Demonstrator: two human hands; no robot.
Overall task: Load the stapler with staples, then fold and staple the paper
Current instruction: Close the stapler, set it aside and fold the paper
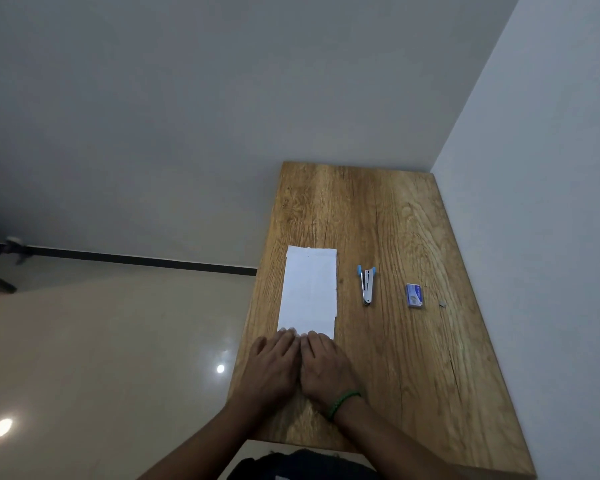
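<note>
- black cloth [309, 465] at the very bottom edge, close against the near edge of the wooden table [413, 375].
- two bare forearms [406, 441] reaching forward over that edge, green beaded bracelet [343, 403] round the right wrist.
- left hand [271, 367] and right hand [326, 365] lying palm down side by side, touching along their inner edges, fingers straight and close together, gripping nothing.
- fingertips of both resting on the near short edge of the paper [309, 292]; left-hand tips blurred.
- paper itself: narrow white strip, flat on the table's left part, long side running away from the person.
- right of it and apart: stapler [367, 285], metal with blue ends, lying flat, two arms spread in a narrow v, joined end nearer.
- further right, well apart from the stapler: small blue-and-white staple box [414, 296], lying flat.
- just right of the box: tiny grey speck [442, 304], too small to identify.
- beyond the table's far end: pale grey walls [222, 98] meeting in a corner.
- off to the left: glossy beige floor [101, 341] with a dark skirting strip [136, 260].
</note>
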